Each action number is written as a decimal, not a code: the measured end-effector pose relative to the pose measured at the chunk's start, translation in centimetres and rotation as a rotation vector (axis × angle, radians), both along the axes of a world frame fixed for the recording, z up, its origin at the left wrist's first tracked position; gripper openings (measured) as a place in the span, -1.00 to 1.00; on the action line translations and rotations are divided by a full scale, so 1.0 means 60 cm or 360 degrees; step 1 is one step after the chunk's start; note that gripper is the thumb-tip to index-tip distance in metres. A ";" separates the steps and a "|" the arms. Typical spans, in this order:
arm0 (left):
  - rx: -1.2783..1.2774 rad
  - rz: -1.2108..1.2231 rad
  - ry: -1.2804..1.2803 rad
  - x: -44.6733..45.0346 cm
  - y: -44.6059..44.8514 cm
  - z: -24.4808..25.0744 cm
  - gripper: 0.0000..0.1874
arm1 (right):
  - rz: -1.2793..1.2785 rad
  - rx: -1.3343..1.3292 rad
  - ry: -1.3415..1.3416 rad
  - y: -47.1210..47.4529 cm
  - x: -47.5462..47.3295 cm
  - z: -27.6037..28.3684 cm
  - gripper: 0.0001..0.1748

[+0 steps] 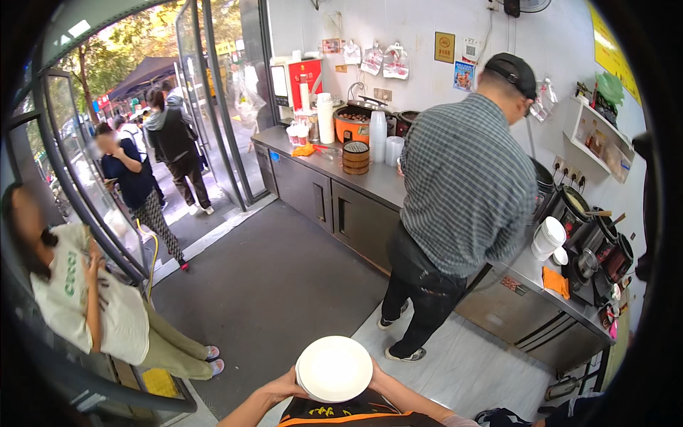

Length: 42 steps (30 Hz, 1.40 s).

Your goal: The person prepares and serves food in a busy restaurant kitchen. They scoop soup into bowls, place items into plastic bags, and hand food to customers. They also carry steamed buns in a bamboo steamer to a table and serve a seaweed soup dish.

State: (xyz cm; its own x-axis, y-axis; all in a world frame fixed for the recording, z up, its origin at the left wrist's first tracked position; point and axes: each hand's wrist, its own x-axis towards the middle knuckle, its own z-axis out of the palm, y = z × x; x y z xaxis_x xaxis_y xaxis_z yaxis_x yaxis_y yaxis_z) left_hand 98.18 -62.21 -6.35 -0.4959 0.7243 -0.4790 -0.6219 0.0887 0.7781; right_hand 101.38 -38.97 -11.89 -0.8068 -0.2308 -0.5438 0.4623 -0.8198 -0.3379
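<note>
Between my two hands is a round white container, seen from above, its bright top at waist height. My left hand grips its left side, with the thumb near the rim. On the opposite side my right hand presses against the wall, its fingers mostly hidden behind the container. A dark apron with orange trim and yellow writing shows just below. The glare leaves it unclear whether the top is a lid or a stack of them.
A person in a checked shirt stands ahead at the steel counter. On it are an orange cooker, bamboo steamers and plastic cups. Right are several pots and a white bucket. Someone stands left by glass doors.
</note>
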 end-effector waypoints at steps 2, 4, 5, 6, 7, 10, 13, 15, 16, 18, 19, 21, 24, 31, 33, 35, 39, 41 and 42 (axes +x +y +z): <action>-0.0004 -0.0106 -0.0110 -0.114 0.013 0.008 0.11 | -0.0056 -0.0069 -0.0081 0.008 -0.090 0.009 -0.63; -0.0007 -0.0305 -0.0033 -0.238 0.033 0.000 0.14 | -0.0078 -0.0148 -0.0055 0.040 -0.190 0.011 -0.63; 0.0014 -0.0396 0.0053 -0.301 0.048 -0.010 0.16 | -0.0131 -0.0132 -0.0091 0.055 -0.245 0.006 -0.63; -0.0001 -0.0406 0.0048 -0.358 0.065 -0.023 0.17 | -0.0156 -0.0126 -0.0075 0.069 -0.296 -0.003 -0.63; 0.0011 -0.0415 0.0078 -0.417 0.083 -0.036 0.18 | -0.0150 -0.0183 0.0060 0.084 -0.345 -0.014 -0.63; 0.0140 -0.0323 -0.0036 -0.574 0.140 -0.061 0.17 | -0.0192 0.0176 -0.0102 0.136 -0.513 -0.049 -0.63; 0.0161 -0.0193 -0.0199 -0.724 0.196 -0.053 0.13 | -0.0238 0.0054 -0.0002 0.193 -0.671 -0.064 -0.64; 0.0128 -0.0203 -0.0250 -0.825 0.242 -0.040 0.12 | -0.0333 0.0041 0.0073 0.230 -0.764 -0.065 -0.63; 0.0119 -0.0230 -0.0257 -0.875 0.270 -0.036 0.12 | -0.0373 0.0039 0.0090 0.252 -0.802 -0.065 -0.62; 0.0186 -0.0255 -0.0274 -0.975 0.332 -0.032 0.01 | -0.0545 0.0124 0.0098 0.299 -0.871 -0.064 -0.62; 0.0119 -0.0300 -0.0264 -1.024 0.370 -0.032 -0.02 | -0.0661 0.0202 0.0068 0.326 -0.908 -0.064 -0.62; 0.0081 -0.0413 -0.0191 -1.112 0.447 -0.044 -0.08 | -0.0875 0.0292 0.0081 0.379 -0.966 -0.076 -0.63; 0.0030 -0.0581 -0.0222 -1.231 0.573 -0.074 -0.20 | -0.1199 0.0205 0.0056 0.464 -1.040 -0.100 -0.63; -0.0010 -0.1193 -0.0334 -1.403 0.875 -0.078 -0.19 | -0.1880 0.0318 0.0129 0.638 -1.120 -0.071 -0.64; -0.0108 -0.1237 -0.0219 -1.409 0.956 -0.062 -0.28 | -0.2070 0.0370 0.0004 0.693 -1.125 -0.053 -0.64; -0.0147 -0.1340 -0.0355 -1.404 1.046 -0.049 -0.35 | -0.2095 0.0494 -0.0085 0.755 -1.106 -0.039 -0.63; 0.0102 -0.1545 -0.0410 -1.369 1.208 -0.040 -0.25 | -0.2269 0.0645 -0.0045 0.899 -1.063 -0.021 -0.62; 0.0107 -0.1553 -0.0386 -1.343 1.273 -0.047 -0.28 | -0.2280 0.0888 -0.0053 0.972 -1.040 -0.016 -0.62; 0.0114 -0.1557 -0.0368 -1.331 1.307 -0.053 -0.30 | -0.2296 0.0868 -0.0034 1.008 -1.030 -0.015 -0.63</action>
State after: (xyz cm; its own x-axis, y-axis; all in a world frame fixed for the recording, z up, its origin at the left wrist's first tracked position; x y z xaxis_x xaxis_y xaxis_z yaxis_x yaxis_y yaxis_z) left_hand 18.33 16.21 -9.50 0.4317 0.7942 -0.4276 -0.4370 0.5989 0.6711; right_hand 39.61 21.53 -12.78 -0.1535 0.9369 -0.3143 -0.5801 -0.3429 -0.7389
